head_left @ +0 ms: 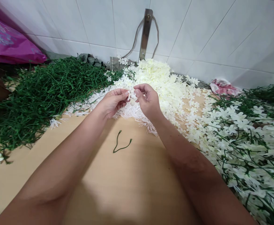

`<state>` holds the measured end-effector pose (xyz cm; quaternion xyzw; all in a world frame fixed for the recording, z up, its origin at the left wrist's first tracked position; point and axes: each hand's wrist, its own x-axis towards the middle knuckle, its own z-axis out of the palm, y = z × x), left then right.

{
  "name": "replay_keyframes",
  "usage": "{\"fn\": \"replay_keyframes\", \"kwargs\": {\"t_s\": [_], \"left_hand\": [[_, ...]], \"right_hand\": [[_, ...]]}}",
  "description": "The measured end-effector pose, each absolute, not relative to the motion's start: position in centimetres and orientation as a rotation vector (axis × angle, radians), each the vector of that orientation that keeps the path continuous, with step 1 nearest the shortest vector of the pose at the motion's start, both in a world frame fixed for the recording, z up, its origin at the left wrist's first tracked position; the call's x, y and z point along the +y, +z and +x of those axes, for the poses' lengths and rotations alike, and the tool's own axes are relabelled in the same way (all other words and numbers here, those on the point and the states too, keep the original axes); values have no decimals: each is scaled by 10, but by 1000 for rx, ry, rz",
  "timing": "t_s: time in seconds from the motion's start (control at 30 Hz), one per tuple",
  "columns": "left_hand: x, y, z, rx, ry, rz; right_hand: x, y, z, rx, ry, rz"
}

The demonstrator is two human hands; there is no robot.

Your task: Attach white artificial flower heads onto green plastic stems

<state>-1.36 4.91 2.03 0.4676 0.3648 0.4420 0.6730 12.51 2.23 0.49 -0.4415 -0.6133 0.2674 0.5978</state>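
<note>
While the white tiled wall rises behind, we lean over a pale tabletop. To our left sprawls a tangled heap of green stems; to our right lies a mass of stemmed white flowers. Between them, beyond our hands, loose blossoms are piled, with thin white strands along the near edge. Our left hand and right hand meet just in front of that pile, each with thumb and fingers pinched narrow on a small white blossom. Nearer us, a bent green stem lies alone on the bare surface. We judge the blossom very light, soft and easily creased, so we would grip it lightly near its centre rather than by the petal tips. Whether our fingers hold one blossom or several together, we cannot tell.
</note>
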Motion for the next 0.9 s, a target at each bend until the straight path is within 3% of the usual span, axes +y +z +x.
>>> {"fn": "replay_keyframes", "kwargs": {"t_s": [0.47,0.73,0.9], "left_hand": [[41,29,-5,829,994,1024],[46,22,-7,796,1127,965],[48,18,-8,807,1119,1088]], "right_hand": [[21,17,132,-1476,934,-924],[17,15,129,-1220,1355,-942],[16,12,124,-1148,1455,-947]]}}
